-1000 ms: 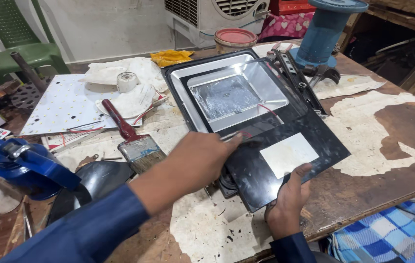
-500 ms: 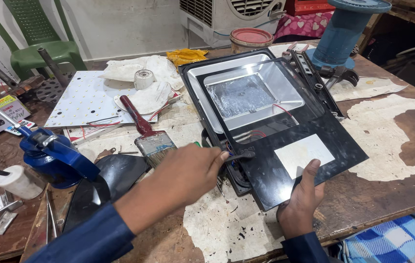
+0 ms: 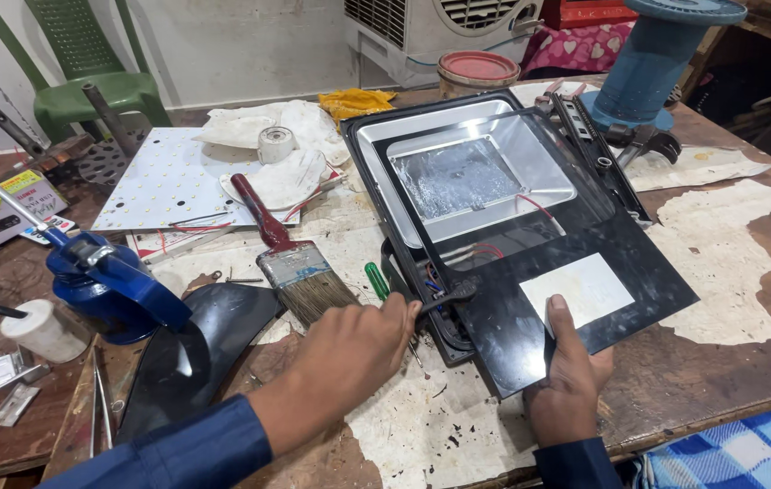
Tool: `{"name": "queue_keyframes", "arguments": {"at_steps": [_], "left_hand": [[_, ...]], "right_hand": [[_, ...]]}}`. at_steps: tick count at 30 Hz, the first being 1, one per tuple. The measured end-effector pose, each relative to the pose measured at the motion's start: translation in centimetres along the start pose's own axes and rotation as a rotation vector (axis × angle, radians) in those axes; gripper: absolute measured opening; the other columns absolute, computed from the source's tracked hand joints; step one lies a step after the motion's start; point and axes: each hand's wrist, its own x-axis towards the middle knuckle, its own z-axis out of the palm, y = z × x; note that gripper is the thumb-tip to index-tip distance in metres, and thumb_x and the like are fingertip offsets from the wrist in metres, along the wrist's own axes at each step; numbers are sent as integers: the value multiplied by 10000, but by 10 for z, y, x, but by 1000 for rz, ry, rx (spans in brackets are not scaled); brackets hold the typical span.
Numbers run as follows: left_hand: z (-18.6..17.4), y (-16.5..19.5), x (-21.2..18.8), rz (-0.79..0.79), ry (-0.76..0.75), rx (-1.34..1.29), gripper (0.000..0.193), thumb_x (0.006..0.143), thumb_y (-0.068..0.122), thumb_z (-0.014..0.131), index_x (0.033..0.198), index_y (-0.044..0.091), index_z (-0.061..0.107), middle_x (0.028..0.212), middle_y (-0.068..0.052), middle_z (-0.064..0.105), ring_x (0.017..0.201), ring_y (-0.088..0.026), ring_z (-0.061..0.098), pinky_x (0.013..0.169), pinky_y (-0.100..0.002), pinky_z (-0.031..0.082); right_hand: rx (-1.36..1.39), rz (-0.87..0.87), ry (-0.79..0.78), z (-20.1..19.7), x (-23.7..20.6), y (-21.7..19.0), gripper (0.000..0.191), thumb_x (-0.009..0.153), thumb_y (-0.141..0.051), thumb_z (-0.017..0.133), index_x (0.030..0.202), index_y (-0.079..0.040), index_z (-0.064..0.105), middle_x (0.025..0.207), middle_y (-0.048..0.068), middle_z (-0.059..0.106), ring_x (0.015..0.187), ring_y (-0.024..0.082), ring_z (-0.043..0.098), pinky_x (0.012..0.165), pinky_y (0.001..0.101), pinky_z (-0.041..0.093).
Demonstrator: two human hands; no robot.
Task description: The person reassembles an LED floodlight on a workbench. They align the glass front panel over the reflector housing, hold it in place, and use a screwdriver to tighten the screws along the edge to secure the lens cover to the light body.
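left hand (image 3: 349, 349) hiding tool, right hand (image 3: 571, 380) under glass panel (image 3: 575, 281)

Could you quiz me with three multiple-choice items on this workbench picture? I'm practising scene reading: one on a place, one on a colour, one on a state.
1. Where does the paintbrush lie?
A. left of the black lamp housing
B. inside the housing
C. on the green chair

2. What colour is the bench vise?
A. red
B. blue
C. yellow

3. What is the right hand doing?
A. resting flat on the table
B. gripping the paintbrush
C. holding the edge of the dark glass panel

Answers: 1 A, the brush lies on the table beside the housing; 2 B, its body is blue; 3 C, its thumb lies on the panel.
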Motion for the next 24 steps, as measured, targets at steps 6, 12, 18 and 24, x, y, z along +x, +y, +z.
{"name": "queue_keyframes", "arguments": {"at_steps": [6, 12, 18, 24], "left_hand": [[8, -2, 8, 61, 140, -36, 356, 1096, 254, 429, 838, 31, 530, 488, -71, 580, 364, -250, 597, 334, -410, 487], [3, -6, -1, 192, 201, 60, 355, 1087, 263, 422, 844, 32, 541, 511, -42, 522, 368, -213, 554, 322, -379, 465], [-4, -7, 12, 60, -220, -17, 398, 1112, 318, 318, 957, 13, 520, 529, -17, 543, 386, -199, 560, 339, -383, 493], [-18, 0, 9, 63, -154, 55, 421, 1112, 319, 310, 950, -1, 533, 567, -50, 578, 416, -222, 572, 358, -395, 495]], "right_hand": [[-24, -61, -106, -4, 1, 3, 387, 1034, -112, 612, 1351, 71, 486, 1182, 160, 648, 998, 205, 702, 792, 324, 617], [-21, 9, 11, 1, 6, 9, 379, 983, -98, 625, 1310, 45, 495, 1145, 161, 649, 951, 218, 721, 776, 341, 638], [-19, 17, 38, 0, 1, 11, 398, 967, -83, 641, 1306, 41, 475, 1154, 168, 639, 979, 229, 720, 803, 343, 650], [17, 45, 95, -6, 2, 15, 429, 943, -49, 660, 1322, 26, 475, 1182, 160, 639, 1020, 222, 719, 829, 347, 657]]}}
